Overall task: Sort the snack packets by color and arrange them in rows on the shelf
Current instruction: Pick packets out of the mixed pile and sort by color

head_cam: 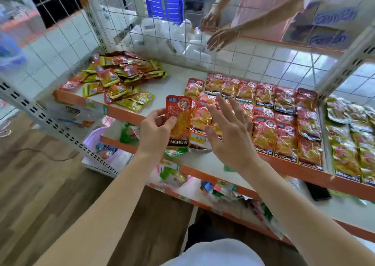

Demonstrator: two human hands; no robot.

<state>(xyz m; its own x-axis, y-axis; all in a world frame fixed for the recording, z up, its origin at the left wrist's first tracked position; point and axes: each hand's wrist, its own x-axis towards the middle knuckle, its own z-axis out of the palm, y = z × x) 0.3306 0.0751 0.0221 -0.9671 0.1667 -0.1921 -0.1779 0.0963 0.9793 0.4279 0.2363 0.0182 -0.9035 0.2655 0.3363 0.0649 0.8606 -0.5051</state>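
The left hand (156, 127) pinches a red packet (179, 119) upright, probably to check its color, while the right hand (229, 136), fingers apart, hovers over the red rows (284, 123)

red packet (179, 121) upright at shelf (174, 83) front | red rows (284, 123) flat, right | mixed red-yellow pile (121, 77), back-left

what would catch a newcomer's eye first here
The left hand holds up a red snack packet at the centre, with the right hand spread open beside it. Just right of them, neat rows of red packets lie on the shelf; a jumbled pile of red and yellow-green packets sits at its back left.
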